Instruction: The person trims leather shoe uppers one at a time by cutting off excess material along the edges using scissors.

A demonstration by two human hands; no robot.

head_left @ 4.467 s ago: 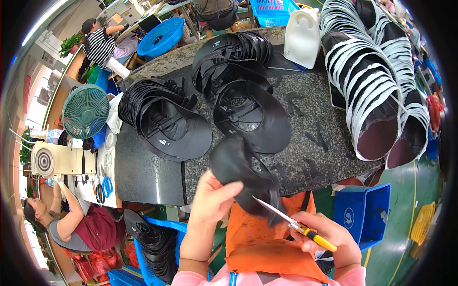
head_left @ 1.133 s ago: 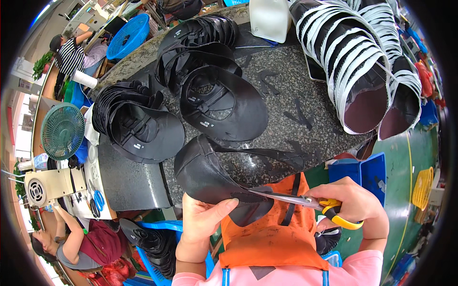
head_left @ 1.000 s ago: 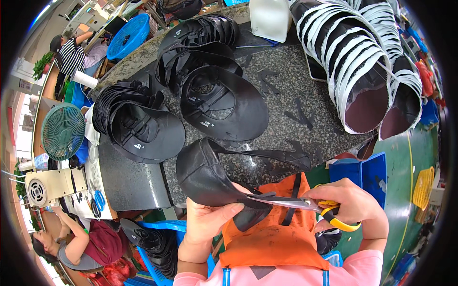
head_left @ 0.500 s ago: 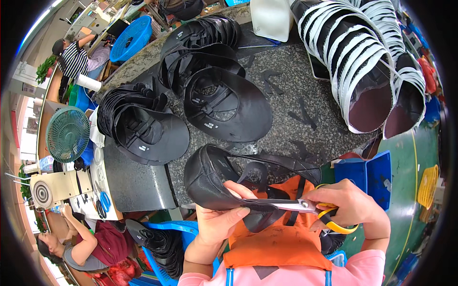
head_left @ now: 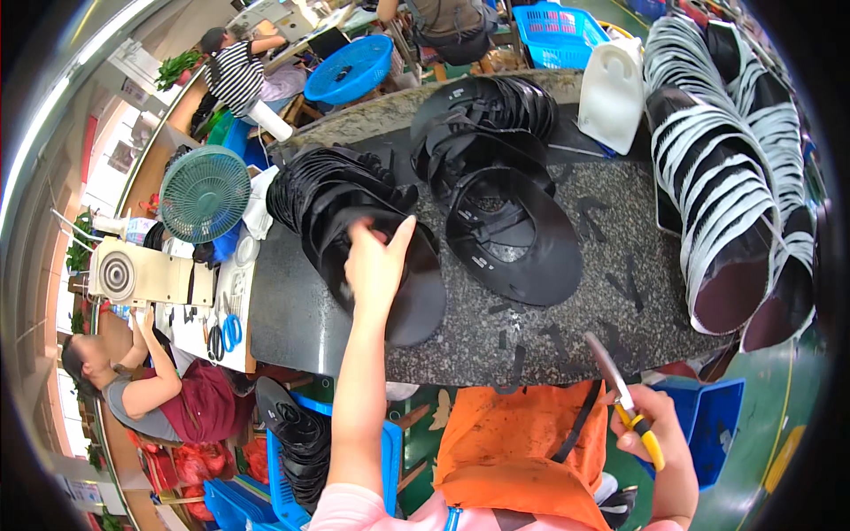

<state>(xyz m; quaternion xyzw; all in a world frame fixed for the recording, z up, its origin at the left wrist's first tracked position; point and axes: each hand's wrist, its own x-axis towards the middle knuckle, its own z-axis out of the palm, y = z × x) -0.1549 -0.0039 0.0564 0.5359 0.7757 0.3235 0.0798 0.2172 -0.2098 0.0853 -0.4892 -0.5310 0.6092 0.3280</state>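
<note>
Here, one scissors (head_left: 625, 400) in right hand (head_left: 660, 423), one jug (head_left: 611, 99)

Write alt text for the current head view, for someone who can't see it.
A person's left hand reaches into the front of a stack of black pieces on a speckled grey bench, while the right hand holds yellow-handled scissors at the near edge. Another black stack sits beside it; white-edged pieces are piled at right.

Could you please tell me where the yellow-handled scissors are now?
The scissors are in the right hand, lower right of the head view, beside the orange apron.
</note>
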